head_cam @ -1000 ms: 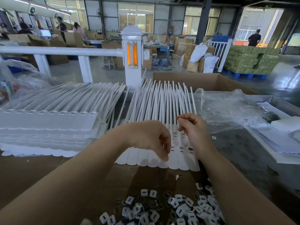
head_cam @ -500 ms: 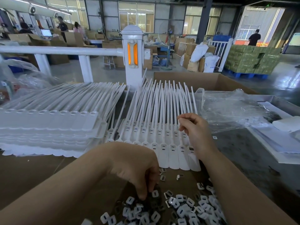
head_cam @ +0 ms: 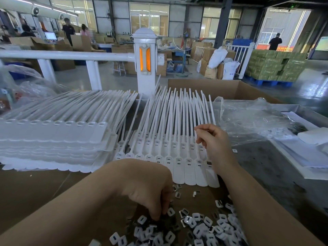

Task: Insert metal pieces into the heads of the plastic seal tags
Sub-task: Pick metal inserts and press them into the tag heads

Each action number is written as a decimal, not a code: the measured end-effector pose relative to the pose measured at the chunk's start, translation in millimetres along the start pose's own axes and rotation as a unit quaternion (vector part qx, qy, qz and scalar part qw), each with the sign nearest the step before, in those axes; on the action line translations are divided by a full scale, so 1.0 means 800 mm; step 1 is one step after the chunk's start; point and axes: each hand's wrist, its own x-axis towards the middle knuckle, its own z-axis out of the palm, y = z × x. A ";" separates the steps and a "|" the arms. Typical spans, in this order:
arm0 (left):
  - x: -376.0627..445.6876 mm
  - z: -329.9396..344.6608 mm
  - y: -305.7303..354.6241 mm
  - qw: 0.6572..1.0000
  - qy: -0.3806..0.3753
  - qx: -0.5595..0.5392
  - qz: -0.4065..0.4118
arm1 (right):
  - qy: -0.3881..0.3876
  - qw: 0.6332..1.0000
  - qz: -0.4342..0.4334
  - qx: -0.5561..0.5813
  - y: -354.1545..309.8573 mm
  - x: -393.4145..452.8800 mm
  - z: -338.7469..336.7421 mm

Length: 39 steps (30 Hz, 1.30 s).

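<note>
I see white plastic seal tags point(head_cam: 179, 148) fanned on brown cardboard point(head_cam: 35, 189). The small metal pieces point(head_cam: 184, 213) read silver-grey, mixed with white caps point(head_cam: 207, 221). The white fence post point(head_cam: 144, 63) carries an orange reflector strip point(head_cam: 145, 59). The stacked cartons point(head_cam: 276, 67) are green.

We see the seal tags point(head_cam: 179, 148) as matt white plastic, smooth on their flat heads and thin tails. Left of them, the stacked tag sheets point(head_cam: 53, 137) look like the same plastic, slightly translucent at the edges. Near of the tags, the small pieces point(head_cam: 200, 228) mix white plastic with dull grey metal that glints a little. They lie on brown cardboard point(head_cam: 35, 189), matt and fibrous. Right of the tags, the bag point(head_cam: 248, 121) is clear, crinkled, glossy film. Beyond it the table surface point(head_cam: 262, 166) looks dark, rough and mottled. Behind the tags, the post point(head_cam: 144, 68) is glossy white with orange reflectors.
</note>
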 end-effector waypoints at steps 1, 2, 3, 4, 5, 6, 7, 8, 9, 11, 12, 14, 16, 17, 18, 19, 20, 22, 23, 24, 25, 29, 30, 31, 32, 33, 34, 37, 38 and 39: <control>0.000 -0.002 0.000 1.000 -0.007 -0.009 0.003 | 0.000 1.000 -0.001 0.000 0.000 0.000 0.000; -0.001 -0.004 0.000 1.000 -0.013 -0.021 0.006 | 0.000 1.000 -0.002 -0.001 0.001 0.000 0.000; -0.002 -0.007 0.000 0.999 -0.017 -0.035 0.009 | 0.000 1.000 -0.002 -0.001 0.001 0.001 0.000; -0.002 -0.010 -0.001 0.998 -0.017 -0.051 0.014 | 0.001 1.000 -0.001 -0.001 0.001 0.001 0.000; -0.003 -0.014 -0.002 0.997 -0.012 -0.068 0.021 | 0.001 1.000 0.000 0.000 0.001 0.001 0.000; -0.003 -0.018 -0.003 0.996 0.001 -0.085 0.028 | 0.000 1.000 0.000 0.000 0.002 0.001 0.000; -0.002 -0.021 -0.004 0.994 0.021 -0.105 0.034 | 0.001 1.000 -0.001 0.000 0.002 0.001 0.000; -0.001 -0.024 -0.006 0.989 0.046 -0.135 0.038 | 0.002 1.000 -0.001 0.002 0.003 0.001 0.000; 0.001 -0.026 -0.007 0.980 0.074 -0.181 0.038 | 0.004 1.000 -0.002 0.004 0.003 0.001 0.000; 0.009 -0.029 -0.010 0.947 0.122 -0.297 0.032 | 0.014 1.000 -0.001 0.013 0.003 0.001 0.000; 0.013 -0.030 -0.011 0.927 0.136 -0.348 0.027 | 0.019 1.000 0.002 0.020 0.003 0.002 0.000; 0.022 -0.031 -0.011 0.896 0.152 -0.417 0.017 | 0.026 0.999 0.009 0.038 0.001 0.003 0.000; 0.032 -0.031 -0.009 0.874 0.159 -0.458 0.005 | 0.033 0.998 0.017 0.059 -0.001 0.003 0.000; 0.036 -0.031 -0.009 0.867 0.159 -0.472 -0.001 | 0.036 0.997 0.019 0.067 -0.001 0.003 0.000; 0.040 -0.031 -0.007 0.862 0.158 -0.481 -0.003 | 0.039 0.997 0.020 0.071 -0.001 0.003 0.000; 0.044 -0.032 -0.005 0.860 0.156 -0.485 -0.003 | 0.041 0.996 0.019 0.071 -0.001 0.003 -0.001; 0.047 -0.032 -0.003 0.860 0.154 -0.487 -0.002 | 0.043 0.996 0.019 0.072 -0.002 0.003 -0.001; 0.053 -0.032 0.001 0.858 0.155 -0.490 0.003 | 0.045 0.995 0.020 0.085 -0.002 0.003 -0.002; 0.056 -0.033 0.002 0.856 0.157 -0.492 0.006 | 0.046 0.994 0.021 0.092 -0.003 0.003 -0.002; 0.058 -0.033 0.003 0.856 0.159 -0.492 0.008 | 0.047 0.994 0.023 0.095 -0.003 0.003 -0.002; 0.060 -0.032 0.004 0.857 0.160 -0.490 0.009 | 0.047 0.994 0.024 0.094 -0.003 0.004 -0.003; 0.056 -0.031 0.000 0.888 0.124 -0.442 0.008 | 0.047 0.995 0.024 0.086 -0.001 0.004 -0.002; 0.055 -0.031 -0.001 0.892 0.113 -0.438 0.010 | 0.047 0.995 0.023 0.084 -0.002 0.004 -0.002; 0.053 -0.030 -0.002 0.891 0.106 -0.441 0.013 | 0.048 0.995 0.024 0.083 -0.002 0.005 -0.002; 0.052 -0.030 -0.003 0.887 0.106 -0.450 0.015 | 0.050 0.995 0.024 0.084 -0.002 0.005 -0.001; 0.052 -0.030 -0.005 0.881 0.109 -0.460 0.016 | 0.051 0.995 0.025 0.086 -0.002 0.005 -0.001; 0.052 -0.030 -0.006 0.875 0.115 -0.470 0.017 | 0.052 0.994 0.026 0.088 -0.002 0.005 -0.001; 0.053 -0.030 -0.009 0.863 0.129 -0.488 0.021 | 0.052 0.994 0.026 0.090 -0.002 0.005 0.000; 0.054 -0.030 -0.009 0.862 0.131 -0.490 0.024 | 0.052 0.994 0.026 0.090 -0.002 0.005 0.000; 0.055 -0.031 -0.008 0.861 0.132 -0.491 0.026 | 0.051 0.994 0.026 0.089 -0.002 0.005 0.000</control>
